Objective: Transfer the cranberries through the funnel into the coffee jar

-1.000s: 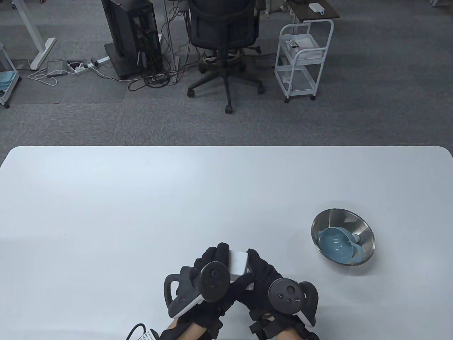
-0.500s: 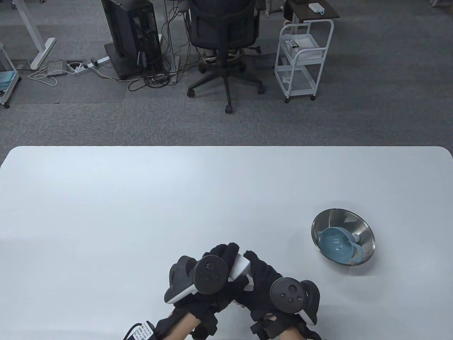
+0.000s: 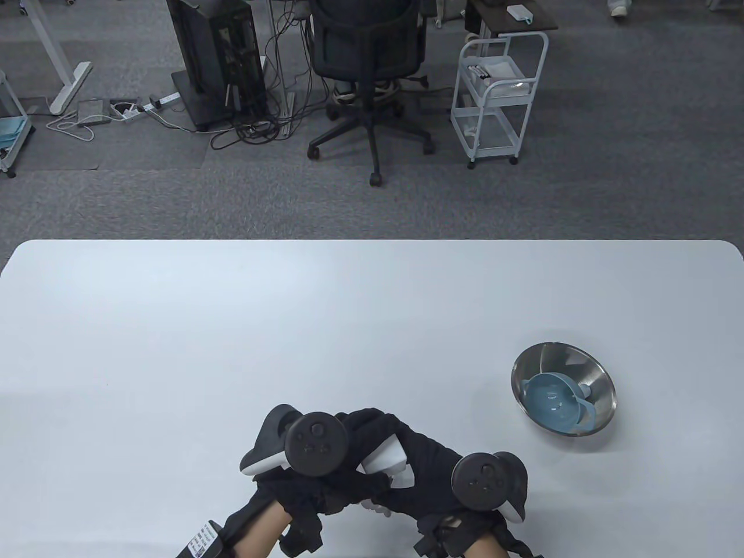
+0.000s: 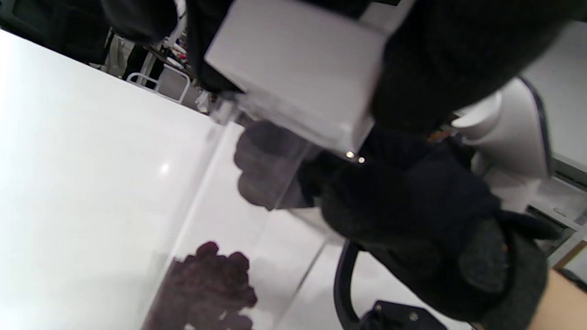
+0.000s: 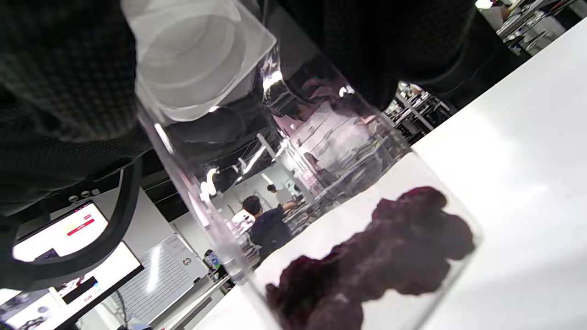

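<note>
A clear square coffee jar [image 4: 220, 220] with a white lid [image 3: 383, 456] is at the table's front middle. Dark cranberries [image 5: 380, 256] lie in its bottom, also in the left wrist view [image 4: 206, 288]. My left hand [image 3: 372, 427] grips the lid [image 4: 298, 68] from above. My right hand [image 3: 415, 468] grips the jar body [image 5: 298, 160] just under the lid. A blue funnel [image 3: 555, 404] lies inside a steel bowl [image 3: 598, 378] on the right, away from both hands.
The white table [image 3: 232, 325] stretches far and left of the hands. The bowl with the funnel stands about a hand's width right of my right hand. An office chair [image 3: 366, 70] and a white cart [image 3: 500, 99] stand beyond the far edge.
My left hand has turned on the lid, its tracker swinging left and its wrist moving toward the front left. My right hand has stayed on the jar, shifting slightly toward me.
</note>
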A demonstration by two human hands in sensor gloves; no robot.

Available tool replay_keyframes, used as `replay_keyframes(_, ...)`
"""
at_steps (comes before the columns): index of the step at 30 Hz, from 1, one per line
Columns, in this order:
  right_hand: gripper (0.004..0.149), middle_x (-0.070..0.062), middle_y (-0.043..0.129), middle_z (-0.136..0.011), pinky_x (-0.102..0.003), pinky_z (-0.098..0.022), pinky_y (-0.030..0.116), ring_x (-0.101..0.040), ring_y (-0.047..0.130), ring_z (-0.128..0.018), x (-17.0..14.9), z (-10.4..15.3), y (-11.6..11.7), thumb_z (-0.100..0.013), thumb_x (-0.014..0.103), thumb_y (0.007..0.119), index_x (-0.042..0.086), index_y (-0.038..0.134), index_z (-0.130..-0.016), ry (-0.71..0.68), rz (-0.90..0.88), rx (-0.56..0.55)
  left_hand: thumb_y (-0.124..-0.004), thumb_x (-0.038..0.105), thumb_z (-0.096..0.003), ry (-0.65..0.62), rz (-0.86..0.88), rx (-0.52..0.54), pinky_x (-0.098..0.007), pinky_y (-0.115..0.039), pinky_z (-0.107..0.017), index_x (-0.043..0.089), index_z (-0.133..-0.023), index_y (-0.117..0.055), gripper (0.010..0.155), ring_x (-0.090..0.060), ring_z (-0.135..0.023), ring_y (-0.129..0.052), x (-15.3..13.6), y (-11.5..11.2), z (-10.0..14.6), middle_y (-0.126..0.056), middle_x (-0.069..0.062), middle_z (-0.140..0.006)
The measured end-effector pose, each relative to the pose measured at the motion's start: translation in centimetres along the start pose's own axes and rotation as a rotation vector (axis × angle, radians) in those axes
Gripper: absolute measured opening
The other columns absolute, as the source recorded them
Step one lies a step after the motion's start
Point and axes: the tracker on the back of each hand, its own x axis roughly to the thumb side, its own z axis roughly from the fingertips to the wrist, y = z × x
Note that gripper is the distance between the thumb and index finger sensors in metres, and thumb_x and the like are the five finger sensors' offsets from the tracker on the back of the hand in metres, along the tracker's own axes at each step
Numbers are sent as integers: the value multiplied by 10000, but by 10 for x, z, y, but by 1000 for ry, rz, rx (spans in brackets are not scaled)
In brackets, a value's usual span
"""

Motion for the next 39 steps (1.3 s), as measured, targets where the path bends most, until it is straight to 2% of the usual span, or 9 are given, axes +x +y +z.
replay_keyframes(4,991,-188,862,-899,-485,-530,795,-396,949,-719,1,0,1,-310,565,1005,-56,594,-964,-16,-12,15,-874,480,-482,-50,72,-40,-675,-536,-748,247,-1126,-564,752,-418,-1027,-729,-6,1,1,-580,-110,-1201)
replay_keyframes(8,998,-180,851,-913,-481,-536,790,-389,940,-731,-1,-1,4,-313,572,1000,-48,582,-973,13,3,34,-842,440,-514,-19,122,-122,-703,-463,-756,254,-1149,-498,746,-454,-1088,-613,-11,-3,-1,-498,-123,-1230)
replay_keyframes(11,993,-177,842,-924,-477,-542,785,-389,932,-738,-1,-1,1,-321,576,992,-35,573,-983,39,43,-25,-717,589,-539,75,89,54,-660,-548,-739,182,-1160,-481,778,-507,-1059,-626,-7,-5,2,-497,-192,-1212)
replay_keyframes(13,995,-178,835,-927,-479,-543,782,-387,928,-743,-1,1,-2,-323,579,987,-34,566,-985,62,84,-83,-665,649,-533,154,48,191,-597,-637,-707,160,-1160,-486,815,-504,-1014,-700,-2,-6,5,-528,-226,-1193)
replay_keyframes(15,996,-184,822,-928,-482,-543,776,-392,918,-740,0,3,-4,-333,582,977,-38,554,-987,88,134,-122,-642,690,-522,270,7,270,-558,-705,-664,128,-1151,-516,853,-497,-944,-794,4,-9,7,-614,-244,-1152)
replay_keyframes(20,999,-183,833,-912,-476,-530,785,-384,929,-721,3,4,-3,-333,601,966,-43,563,-981,124,222,-164,-599,767,-495,389,-147,272,-499,-773,-603,103,-1146,-512,935,-442,-824,-913,18,-22,1,-717,-231,-1082)
replay_keyframes(26,993,-187,849,-902,-473,-521,797,-384,946,-707,5,3,0,-330,601,970,-48,580,-972,129,244,-153,-621,754,-508,468,-256,268,-531,-700,-643,90,-1147,-498,929,-467,-834,-840,29,-33,-11,-632,-257,-1093)
replay_keyframes(32,985,-181,877,-881,-473,-507,812,-380,969,-692,6,4,-7,-312,594,997,-44,615,-958,128,278,-160,-684,659,-526,268,-155,211,-561,-671,-666,87,-1143,-505,860,-515,-853,-800,19,-29,-17,-597,-282,-1109)
replay_keyframes(39,985,-184,867,-901,-487,-525,801,-392,959,-719,-1,0,-3,-307,573,1002,-46,608,-964,61,114,-12,-757,521,-528,55,8,58,-616,-607,-716,186,-1149,-502,750,-495,-974,-718,-1,-21,-12,-556,-192,-1181)
